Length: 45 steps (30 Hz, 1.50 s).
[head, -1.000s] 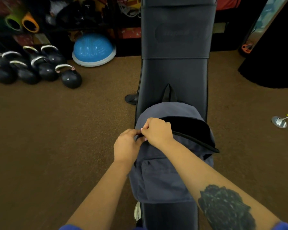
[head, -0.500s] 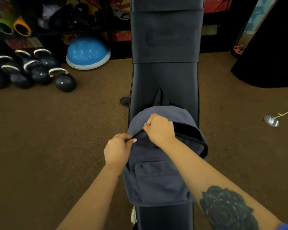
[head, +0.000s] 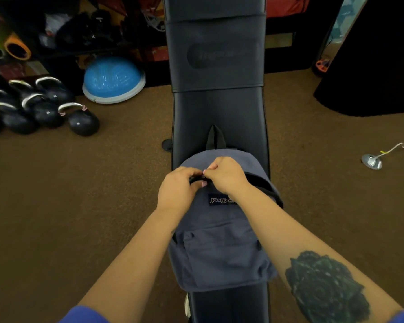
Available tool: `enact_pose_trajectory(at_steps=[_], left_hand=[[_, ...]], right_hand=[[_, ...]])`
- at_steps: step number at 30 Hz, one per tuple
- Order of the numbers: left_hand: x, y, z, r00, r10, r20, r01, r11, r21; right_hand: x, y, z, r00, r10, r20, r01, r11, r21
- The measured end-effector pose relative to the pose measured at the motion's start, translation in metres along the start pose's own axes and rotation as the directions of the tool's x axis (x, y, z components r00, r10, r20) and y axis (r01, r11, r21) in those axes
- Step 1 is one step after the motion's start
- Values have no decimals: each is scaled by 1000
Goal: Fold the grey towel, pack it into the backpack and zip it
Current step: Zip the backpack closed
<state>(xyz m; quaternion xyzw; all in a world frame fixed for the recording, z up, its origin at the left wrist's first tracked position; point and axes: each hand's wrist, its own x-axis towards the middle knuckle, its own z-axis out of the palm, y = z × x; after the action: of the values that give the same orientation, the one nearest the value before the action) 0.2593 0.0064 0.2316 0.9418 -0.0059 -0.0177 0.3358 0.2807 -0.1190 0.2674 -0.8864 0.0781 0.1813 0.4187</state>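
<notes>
A grey-blue backpack [head: 219,252] lies flat on a black padded bench [head: 217,113], front pocket toward me, top loop pointing away. My left hand [head: 177,190] pinches the black zipper edge near the top of the bag. My right hand [head: 226,174] is closed just beside it, fingertips touching the same spot on the zipper line. To the right of my hands the main opening [head: 264,185] still gapes a little. The grey towel is not visible.
Brown carpet surrounds the bench. Several black kettlebells [head: 79,120] and a blue half-ball trainer [head: 113,79] sit at the left back. A dark mat [head: 371,89] lies at the right back, and a small metal floor plate with a cord [head: 371,161] is on the right.
My hands have shifted along the zipper toward the bag's top centre and come together. The open gap on the right side has become narrower.
</notes>
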Motion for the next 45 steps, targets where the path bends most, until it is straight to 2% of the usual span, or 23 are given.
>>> enact_pose_trajectory(at_steps=[7, 16, 26, 28, 31, 37, 41, 45], left_hand=[[-1, -4, 2, 1000, 6, -30, -5, 1000, 30], [1, -5, 1, 999, -34, -15, 34, 999, 3], [8, -1, -4, 998, -53, 38, 49, 994, 100], [11, 7, -3, 997, -41, 69, 31, 989, 142], [15, 25, 6, 994, 63, 91, -76, 987, 143], [30, 58, 41, 975, 189, 116, -208, 961, 181], [35, 60, 46, 974, 191, 121, -216, 947, 239], [40, 56, 41, 978, 169, 125, -191, 962, 196]], right_hand=[[-1, 5, 8, 998, 15, -53, -15, 1000, -2], [1, 28, -15, 985, 134, -110, -110, 974, 199], [4, 68, -49, 944, 301, -134, -219, 877, 427], [5, 73, -53, 945, 307, -114, -224, 860, 459], [6, 74, -56, 954, 289, -82, -217, 852, 477], [10, 77, -54, 958, 269, -101, -186, 849, 494], [13, 82, -55, 960, 266, -91, -187, 846, 500], [15, 96, -58, 945, 313, -98, -219, 825, 521]])
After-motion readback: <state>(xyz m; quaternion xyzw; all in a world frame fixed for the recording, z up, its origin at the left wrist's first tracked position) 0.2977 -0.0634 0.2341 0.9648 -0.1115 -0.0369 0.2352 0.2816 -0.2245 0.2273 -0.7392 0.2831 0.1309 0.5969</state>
